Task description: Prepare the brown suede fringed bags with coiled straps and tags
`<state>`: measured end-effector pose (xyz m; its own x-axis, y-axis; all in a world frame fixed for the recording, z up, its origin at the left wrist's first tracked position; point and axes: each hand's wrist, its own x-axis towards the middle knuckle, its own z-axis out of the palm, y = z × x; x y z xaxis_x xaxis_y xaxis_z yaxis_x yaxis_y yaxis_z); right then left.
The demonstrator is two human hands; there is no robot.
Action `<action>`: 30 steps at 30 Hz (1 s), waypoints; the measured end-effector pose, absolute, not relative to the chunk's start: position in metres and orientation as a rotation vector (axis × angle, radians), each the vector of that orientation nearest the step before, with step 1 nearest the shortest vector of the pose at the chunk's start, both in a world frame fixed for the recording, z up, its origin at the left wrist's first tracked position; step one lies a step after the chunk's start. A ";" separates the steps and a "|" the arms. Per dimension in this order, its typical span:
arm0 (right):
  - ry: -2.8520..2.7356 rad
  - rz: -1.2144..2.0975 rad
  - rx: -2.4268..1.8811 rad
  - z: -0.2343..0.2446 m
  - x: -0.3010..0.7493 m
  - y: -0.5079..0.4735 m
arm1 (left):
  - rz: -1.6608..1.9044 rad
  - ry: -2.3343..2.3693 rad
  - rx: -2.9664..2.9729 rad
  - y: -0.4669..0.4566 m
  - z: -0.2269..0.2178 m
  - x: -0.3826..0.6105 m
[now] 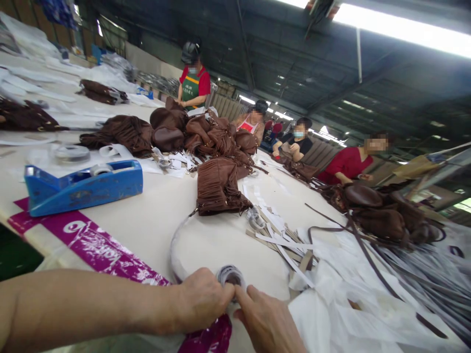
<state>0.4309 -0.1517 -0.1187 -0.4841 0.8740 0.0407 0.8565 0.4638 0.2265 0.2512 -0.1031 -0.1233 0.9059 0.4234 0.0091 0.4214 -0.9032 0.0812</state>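
My left hand (202,299) is closed, its fingers pressed against a coiled bag strap in pale, see-through wrapping (230,272). My right hand (267,316) meets it from the right, thumb and fingers pinched on the near side of the same coil. From the coil the wrapped strap curves left and up to a brown fringed handbag (218,189) lying on the table. Below the hands is a crumpled purple plastic piece (211,336). My fingers hide part of the coil.
A blue tape dispenser (86,184) stands at the left on a purple printed strip (106,245). Brown bags (209,130) are heaped behind. Paper strips (279,238), white sheets (338,294) and more bags (382,211) lie to the right. Several co-workers (195,83) are around the table.
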 end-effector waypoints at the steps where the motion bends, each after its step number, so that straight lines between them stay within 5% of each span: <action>1: 2.696 0.411 1.547 -0.122 0.430 -0.153 | 0.034 0.679 2.984 -0.105 -0.123 0.252; 5: 3.051 0.516 1.426 -0.134 0.433 -0.152 | -0.036 0.737 2.923 -0.106 -0.118 0.254; 12: 3.129 -0.041 1.423 -0.145 0.435 -0.144 | -0.025 0.763 2.925 -0.108 -0.122 0.252; 18: 3.109 0.175 1.649 -0.118 0.442 -0.150 | 0.030 0.839 2.840 -0.111 -0.122 0.253; 25: 3.052 -0.698 1.788 -0.135 0.432 -0.157 | 0.056 0.910 2.789 -0.114 -0.128 0.258; 30: 3.016 -0.801 1.770 -0.136 0.437 -0.149 | 0.064 0.785 2.832 -0.104 -0.115 0.243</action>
